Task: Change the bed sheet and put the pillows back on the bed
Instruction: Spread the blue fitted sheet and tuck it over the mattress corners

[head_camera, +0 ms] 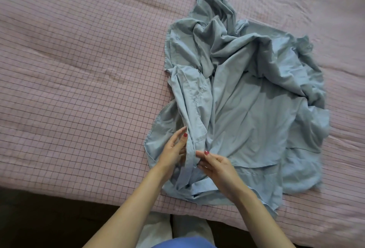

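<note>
Head view looked down on a bed [79, 70] covered in pink checked fabric. A crumpled pale blue bed sheet [246, 99] lay in a heap toward the bed's near edge, right of the middle, its lower folds reaching almost to that edge. Both hands worked at a narrow hemmed strip of the sheet close to the near edge. The left hand [173, 151] had its fingers fairly straight against the strip's left side, thumb on the cloth. The right hand [215, 165] pinched the strip from the right with curled fingers.
</note>
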